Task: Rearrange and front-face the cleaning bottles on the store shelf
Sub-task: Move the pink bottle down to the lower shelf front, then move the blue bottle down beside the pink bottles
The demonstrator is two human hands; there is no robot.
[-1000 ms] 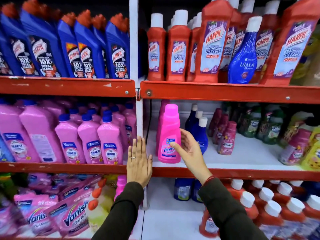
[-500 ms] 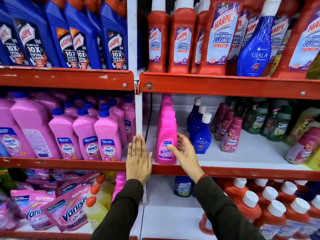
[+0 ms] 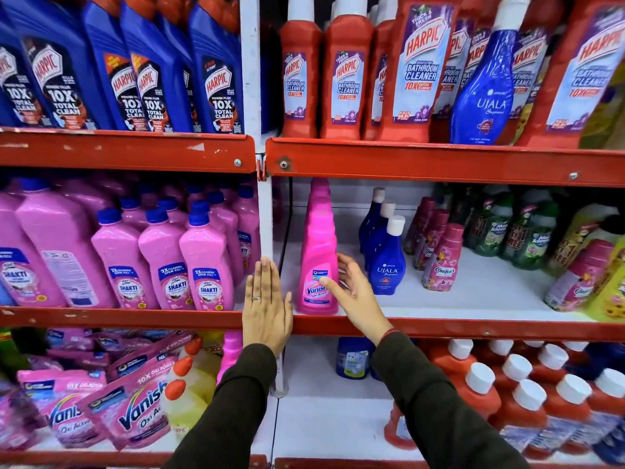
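A pink Vanish bottle stands upright at the front left of the middle right shelf, label facing me, with more pink bottles in a row behind it. My right hand holds it loosely from the right, thumb on the label and fingers spread along its side. My left hand lies flat with fingers together against the white upright and the red shelf edge, holding nothing. A row of blue Ujala bottles stands just right of my right hand.
Maroon Comfort bottles and green bottles stand further right. Pink Shakti bottles fill the left bay. Above are blue Harpic, red Harpic and one Ujala bottle. Vanish pouches and red white-capped bottles sit below.
The Vanish bottle has gone slightly back and left into line with the pink bottles behind it. My right hand's fingers have spread wider. My left hand has stayed put.
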